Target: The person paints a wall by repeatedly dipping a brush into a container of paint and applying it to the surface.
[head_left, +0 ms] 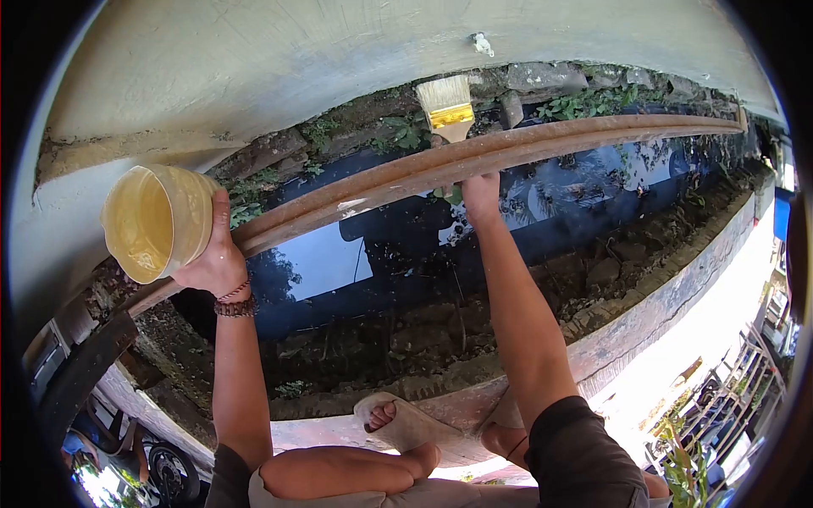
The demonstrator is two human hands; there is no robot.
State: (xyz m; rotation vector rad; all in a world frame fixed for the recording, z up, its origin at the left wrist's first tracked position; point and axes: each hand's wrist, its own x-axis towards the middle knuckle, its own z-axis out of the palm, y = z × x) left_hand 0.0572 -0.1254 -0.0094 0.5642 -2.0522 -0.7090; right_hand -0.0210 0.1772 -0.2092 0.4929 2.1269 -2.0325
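Note:
My left hand [218, 267] is wrapped around a yellowish plastic tub [196, 216], tilted so its mouth faces me, with some pale yellow liquid inside. Below the wrist sits a dark beaded bracelet. My right hand [481, 193] reaches under a long brown rail [508, 144], which hides most of its fingers. On the rail's far side a wide paintbrush [450, 114] sticks up, with pale bristles and a shiny gold band, its handle running down toward that hand. The bristles are close to the lower edge of the pale wall [339, 59]; contact cannot be made out.
Beneath my arms lies a channel of dark water [406, 245] with stone and plants along its sides. My sandalled foot [381, 415] is on the near ledge [660, 339]. A motorbike wheel [174, 472] shows lower left, a metal fence [737, 385] at right.

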